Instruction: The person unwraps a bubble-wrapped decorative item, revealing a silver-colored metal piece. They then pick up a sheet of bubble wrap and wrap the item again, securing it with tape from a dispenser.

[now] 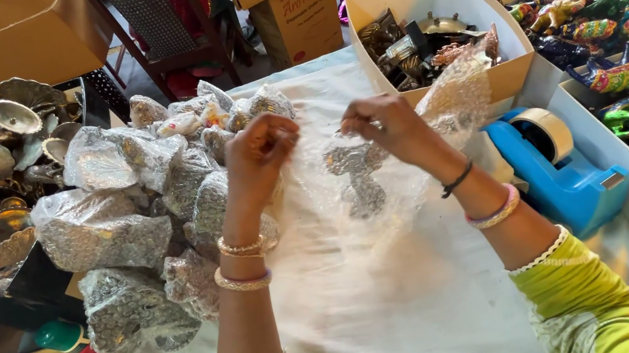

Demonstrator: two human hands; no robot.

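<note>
Both hands (258, 156) (387, 128) pinching bubble wrap (380, 161) — metal piece (357, 178) inside

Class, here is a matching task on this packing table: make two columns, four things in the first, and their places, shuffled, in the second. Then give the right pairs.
Things:
1. tape dispenser
2. pile of bubble-wrapped items
3. painted animal figures
4. sheet of bubble wrap

Places:
A. in the trays at the far right
B. held between the left hand and the right hand
C. on the white cloth, left of the left hand
D. right of the right forearm, beside the open box of metal pieces

Pairs: 1-D, 2-C, 3-A, 4-B
</note>
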